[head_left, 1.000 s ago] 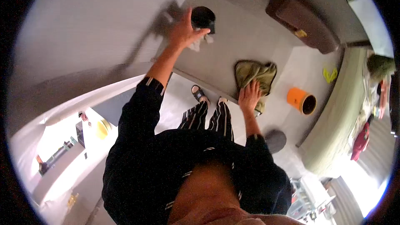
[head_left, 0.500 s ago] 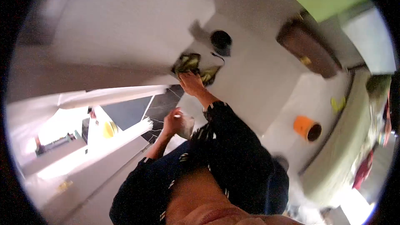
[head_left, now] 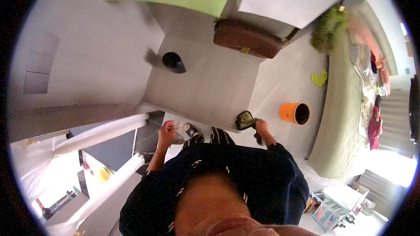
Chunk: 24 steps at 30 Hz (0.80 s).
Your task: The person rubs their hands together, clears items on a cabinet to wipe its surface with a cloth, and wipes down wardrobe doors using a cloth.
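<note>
My right hand (head_left: 262, 127) is closed on a dark olive-and-black item (head_left: 246, 120) that looks like a small fabric pouch. The item sticks out to the left of the fingers, and a dark part dangles below them; its exact kind is unclear. My left hand (head_left: 166, 133) has its fingers closed around something pale and see-through (head_left: 177, 138), perhaps thin plastic, held above the floor near my sandalled foot (head_left: 191, 130).
A brown handbag (head_left: 247, 38) and a round black object (head_left: 173, 62) are ahead. An orange bin (head_left: 295, 113) stands on the right, by a pale green bed (head_left: 334, 122). Yellow-green slippers (head_left: 319, 78) lie beyond the bin. White door edges (head_left: 109, 126) are at left.
My right hand has lifted the olive item away from beside the black object and carried it right, toward the orange bin. The view has turned right. My left hand keeps its pale item.
</note>
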Each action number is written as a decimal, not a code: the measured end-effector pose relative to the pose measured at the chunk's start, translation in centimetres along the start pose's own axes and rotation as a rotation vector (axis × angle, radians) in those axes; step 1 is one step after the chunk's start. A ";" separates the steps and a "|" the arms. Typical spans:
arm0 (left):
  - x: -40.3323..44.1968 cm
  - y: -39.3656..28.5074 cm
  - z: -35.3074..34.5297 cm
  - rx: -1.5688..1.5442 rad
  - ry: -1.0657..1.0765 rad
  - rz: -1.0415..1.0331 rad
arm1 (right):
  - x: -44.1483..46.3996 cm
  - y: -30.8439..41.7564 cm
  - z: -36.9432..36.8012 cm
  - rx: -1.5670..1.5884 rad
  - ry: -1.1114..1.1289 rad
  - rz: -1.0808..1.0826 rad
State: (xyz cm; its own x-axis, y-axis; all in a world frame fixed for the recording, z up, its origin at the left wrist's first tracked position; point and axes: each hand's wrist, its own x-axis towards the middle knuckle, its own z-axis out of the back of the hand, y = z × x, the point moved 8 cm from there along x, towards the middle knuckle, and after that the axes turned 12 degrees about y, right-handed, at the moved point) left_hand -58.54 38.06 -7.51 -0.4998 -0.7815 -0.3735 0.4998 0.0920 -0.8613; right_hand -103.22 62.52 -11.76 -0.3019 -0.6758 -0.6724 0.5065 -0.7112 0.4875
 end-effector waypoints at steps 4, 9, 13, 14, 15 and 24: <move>2.3 -7.4 -2.2 0.246 0.009 -0.056 | 7.6 -10.4 3.8 0.530 -0.293 0.022; 2.9 -8.7 -2.6 0.310 -0.072 -0.150 | 9.3 4.8 13.2 1.141 -0.552 0.296; 0.5 -4.3 -2.6 0.341 -0.038 -0.052 | 16.9 11.0 7.0 -0.222 -0.497 0.253; 0.0 -2.7 -2.7 0.377 -0.002 -0.088 | 13.7 13.6 5.6 -0.350 -0.457 0.213; -1.0 -1.0 -2.7 0.222 0.070 -0.023 | 9.3 16.4 4.7 -0.471 -0.416 0.172; -2.4 6.9 3.2 -0.272 -0.069 0.160 | 1.4 -1.9 1.4 0.101 -0.413 -0.012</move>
State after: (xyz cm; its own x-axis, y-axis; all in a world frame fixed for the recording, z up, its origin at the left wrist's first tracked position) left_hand -51.62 38.59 -11.46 -0.3768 -0.7827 -0.4954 0.3558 0.3715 -0.8576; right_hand -105.69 62.62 -12.86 -0.6156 -0.6737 -0.4088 0.4255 -0.7208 0.5472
